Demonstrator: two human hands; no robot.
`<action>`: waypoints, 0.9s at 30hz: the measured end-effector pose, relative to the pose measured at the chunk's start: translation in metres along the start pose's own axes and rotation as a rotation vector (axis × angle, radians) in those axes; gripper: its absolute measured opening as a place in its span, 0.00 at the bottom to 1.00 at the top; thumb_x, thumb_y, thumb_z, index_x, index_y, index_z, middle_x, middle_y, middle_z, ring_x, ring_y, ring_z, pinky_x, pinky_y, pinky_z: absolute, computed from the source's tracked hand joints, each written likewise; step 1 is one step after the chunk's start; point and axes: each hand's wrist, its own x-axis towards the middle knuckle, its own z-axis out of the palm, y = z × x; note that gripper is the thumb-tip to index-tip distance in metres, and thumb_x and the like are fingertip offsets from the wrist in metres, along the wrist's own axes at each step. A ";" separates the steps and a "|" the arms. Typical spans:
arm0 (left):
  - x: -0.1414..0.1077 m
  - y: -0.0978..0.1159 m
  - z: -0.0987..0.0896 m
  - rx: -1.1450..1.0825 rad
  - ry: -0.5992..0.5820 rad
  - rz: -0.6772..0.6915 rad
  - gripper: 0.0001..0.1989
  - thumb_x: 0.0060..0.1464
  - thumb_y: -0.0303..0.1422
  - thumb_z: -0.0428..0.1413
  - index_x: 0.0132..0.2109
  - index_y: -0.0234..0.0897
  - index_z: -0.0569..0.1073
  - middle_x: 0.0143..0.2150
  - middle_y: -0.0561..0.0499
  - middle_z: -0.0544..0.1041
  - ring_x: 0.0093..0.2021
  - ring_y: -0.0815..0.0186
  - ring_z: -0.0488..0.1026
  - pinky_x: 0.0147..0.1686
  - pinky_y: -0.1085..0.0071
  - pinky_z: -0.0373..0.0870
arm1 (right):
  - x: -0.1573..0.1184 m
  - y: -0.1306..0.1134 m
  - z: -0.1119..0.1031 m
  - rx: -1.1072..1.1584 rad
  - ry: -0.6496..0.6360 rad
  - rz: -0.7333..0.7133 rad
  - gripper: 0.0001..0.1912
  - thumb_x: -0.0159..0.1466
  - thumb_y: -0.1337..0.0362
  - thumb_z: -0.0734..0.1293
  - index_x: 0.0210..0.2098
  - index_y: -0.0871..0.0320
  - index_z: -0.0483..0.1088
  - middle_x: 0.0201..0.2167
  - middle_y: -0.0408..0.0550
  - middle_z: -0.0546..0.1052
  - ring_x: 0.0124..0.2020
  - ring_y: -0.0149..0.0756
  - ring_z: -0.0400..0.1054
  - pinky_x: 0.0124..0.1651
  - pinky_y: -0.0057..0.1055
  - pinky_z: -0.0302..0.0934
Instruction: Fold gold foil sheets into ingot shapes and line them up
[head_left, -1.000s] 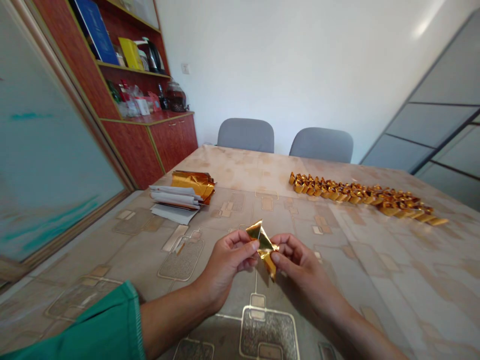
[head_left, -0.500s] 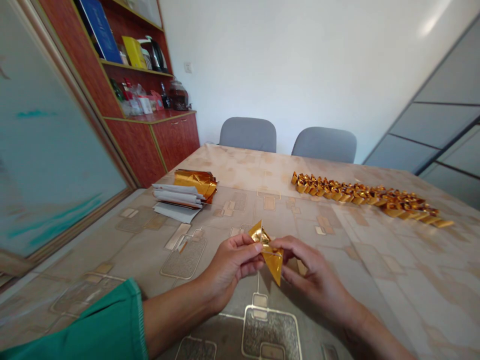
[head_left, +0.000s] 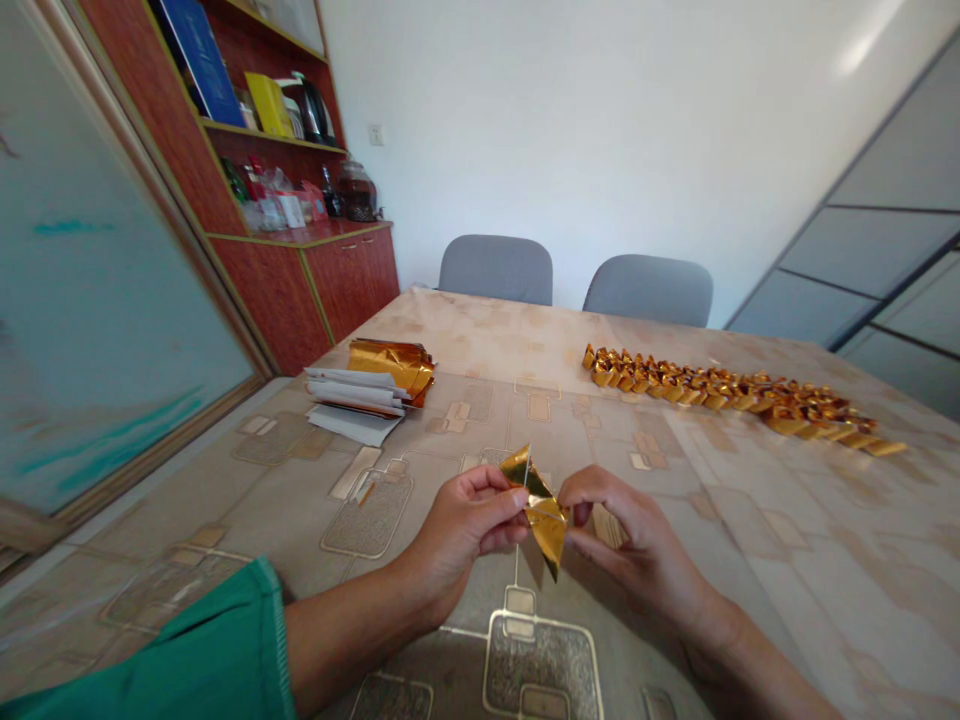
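Note:
A folded piece of gold foil paper (head_left: 549,528), with pointed ends at top and bottom, is held above the table. My left hand (head_left: 480,512) pinches its left side between thumb and fingers. At its right edge my right hand (head_left: 626,525) has thumb and index finger bent around the paper's side corner, their tips close together. The underside of the paper and some of my left fingers are hidden.
A stack of gold foil sheets (head_left: 394,368) and white-backed sheets (head_left: 352,395) lies at the left on the patterned tablecloth (head_left: 480,345). Rows of folded gold foil pieces (head_left: 712,388) stretch across the right. Two grey chairs (head_left: 495,268) stand behind the table.
My right hand has drawn slightly right, its fingers moving from the paper's middle fold to its right edge. The foil has turned a little, and my left hand keeps its hold.

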 end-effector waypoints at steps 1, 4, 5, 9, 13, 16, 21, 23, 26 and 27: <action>0.000 0.000 0.000 0.005 -0.003 0.004 0.17 0.41 0.33 0.71 0.32 0.33 0.71 0.29 0.53 0.76 0.26 0.74 0.73 0.28 0.79 0.72 | 0.001 -0.001 0.000 -0.011 -0.026 -0.022 0.06 0.66 0.68 0.67 0.40 0.50 0.69 0.34 0.44 0.73 0.34 0.37 0.67 0.36 0.34 0.62; -0.001 -0.001 0.000 0.020 -0.021 0.013 0.17 0.42 0.34 0.70 0.33 0.33 0.70 0.29 0.53 0.76 0.27 0.74 0.73 0.29 0.78 0.73 | 0.004 -0.007 0.001 -0.027 -0.066 -0.051 0.05 0.67 0.68 0.66 0.40 0.50 0.71 0.35 0.45 0.73 0.36 0.36 0.69 0.37 0.34 0.62; -0.002 -0.001 0.001 0.028 -0.026 0.011 0.17 0.42 0.35 0.70 0.33 0.33 0.70 0.29 0.53 0.76 0.27 0.74 0.73 0.29 0.77 0.73 | 0.004 -0.008 0.000 -0.028 -0.063 -0.052 0.05 0.67 0.67 0.66 0.40 0.50 0.71 0.34 0.45 0.73 0.36 0.36 0.69 0.37 0.34 0.63; -0.002 -0.002 0.001 0.058 -0.041 0.001 0.17 0.42 0.35 0.70 0.32 0.33 0.70 0.28 0.53 0.76 0.26 0.73 0.73 0.29 0.77 0.73 | 0.004 -0.008 -0.001 -0.015 -0.062 -0.044 0.03 0.67 0.66 0.68 0.39 0.50 0.73 0.34 0.45 0.73 0.36 0.36 0.69 0.36 0.33 0.63; -0.003 -0.003 0.000 0.060 -0.039 0.016 0.17 0.42 0.34 0.70 0.30 0.33 0.70 0.27 0.54 0.75 0.25 0.74 0.73 0.28 0.78 0.72 | 0.003 -0.005 -0.002 0.058 -0.106 -0.003 0.05 0.66 0.64 0.69 0.42 0.49 0.76 0.36 0.46 0.75 0.37 0.37 0.71 0.38 0.35 0.65; -0.002 -0.003 0.000 0.062 -0.036 0.008 0.17 0.42 0.34 0.70 0.30 0.33 0.70 0.26 0.55 0.75 0.25 0.74 0.73 0.28 0.78 0.72 | 0.004 -0.005 -0.004 0.110 -0.087 0.018 0.05 0.65 0.62 0.70 0.40 0.48 0.77 0.35 0.46 0.77 0.36 0.37 0.72 0.37 0.35 0.65; -0.002 -0.005 0.001 0.083 -0.046 0.003 0.18 0.40 0.35 0.71 0.29 0.33 0.70 0.25 0.54 0.75 0.24 0.74 0.72 0.26 0.79 0.69 | 0.004 -0.006 0.001 0.181 -0.033 0.115 0.06 0.66 0.61 0.68 0.34 0.52 0.77 0.32 0.46 0.77 0.34 0.36 0.70 0.37 0.35 0.62; -0.002 -0.006 0.001 0.091 -0.045 -0.003 0.18 0.40 0.36 0.71 0.29 0.33 0.70 0.26 0.53 0.76 0.24 0.74 0.72 0.25 0.79 0.68 | 0.002 -0.006 0.008 0.210 0.036 0.192 0.08 0.66 0.61 0.67 0.31 0.54 0.74 0.29 0.45 0.76 0.31 0.35 0.68 0.35 0.34 0.60; -0.003 -0.007 0.001 0.083 -0.042 -0.014 0.19 0.40 0.37 0.71 0.30 0.33 0.70 0.28 0.52 0.78 0.27 0.73 0.73 0.27 0.79 0.69 | 0.000 -0.003 0.021 0.265 0.135 0.297 0.11 0.64 0.58 0.68 0.27 0.56 0.70 0.25 0.43 0.73 0.28 0.34 0.65 0.32 0.32 0.57; -0.003 -0.007 0.001 0.073 -0.043 -0.016 0.19 0.40 0.37 0.71 0.30 0.33 0.70 0.28 0.52 0.78 0.28 0.73 0.73 0.27 0.79 0.70 | -0.001 -0.002 0.025 0.279 0.163 0.327 0.12 0.64 0.57 0.68 0.27 0.56 0.69 0.24 0.43 0.72 0.28 0.34 0.64 0.32 0.32 0.57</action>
